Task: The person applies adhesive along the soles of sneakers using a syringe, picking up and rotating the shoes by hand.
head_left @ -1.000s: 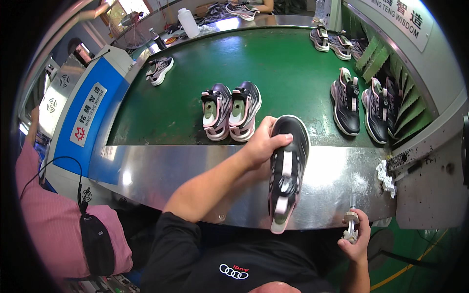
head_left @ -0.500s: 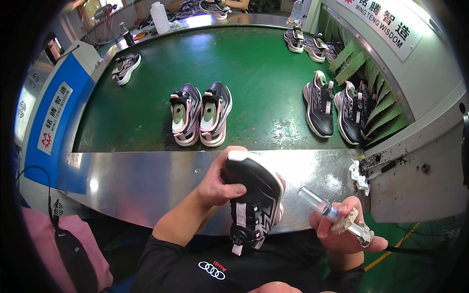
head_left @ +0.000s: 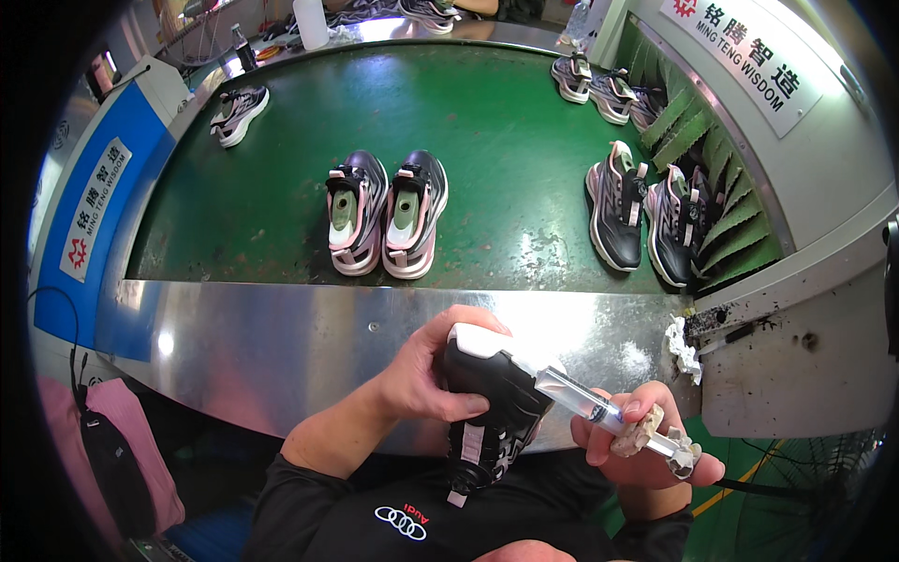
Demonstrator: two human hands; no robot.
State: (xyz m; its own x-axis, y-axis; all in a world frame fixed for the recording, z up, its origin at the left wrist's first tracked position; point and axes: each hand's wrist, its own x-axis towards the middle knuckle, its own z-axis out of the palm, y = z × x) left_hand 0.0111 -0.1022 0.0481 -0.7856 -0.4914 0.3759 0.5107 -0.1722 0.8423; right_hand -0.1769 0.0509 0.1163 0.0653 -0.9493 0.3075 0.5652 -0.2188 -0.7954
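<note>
My left hand (head_left: 429, 368) grips a black sneaker (head_left: 492, 384) with a white sole by its toe end, fingers over the sole side and thumb on the upper. The sneaker's pink-trimmed opening points down toward my chest. In my right hand (head_left: 646, 436) is a clear plastic syringe (head_left: 573, 393), its grip and plunger end wrapped in crusty beige material. The syringe's front end lies at the sole edge near the toe; whether its tip touches the sneaker I cannot tell. My right fingers curl round the wrapped grip and plunger.
A pair of sneakers (head_left: 412, 211) stands mid-belt on the green conveyor (head_left: 506, 140). More sneakers (head_left: 615, 206) are at right by a slotted green curtain (head_left: 740, 220). One shoe (head_left: 241, 114) sits far left. A metal ledge (head_left: 253, 328) borders the belt; crumpled white paper (head_left: 684, 349) lies at its right end.
The syringe has moved left, bringing its front end to the sneaker's sole edge. My left hand has lowered and tilted the sneaker slightly. The view has shifted a little.
</note>
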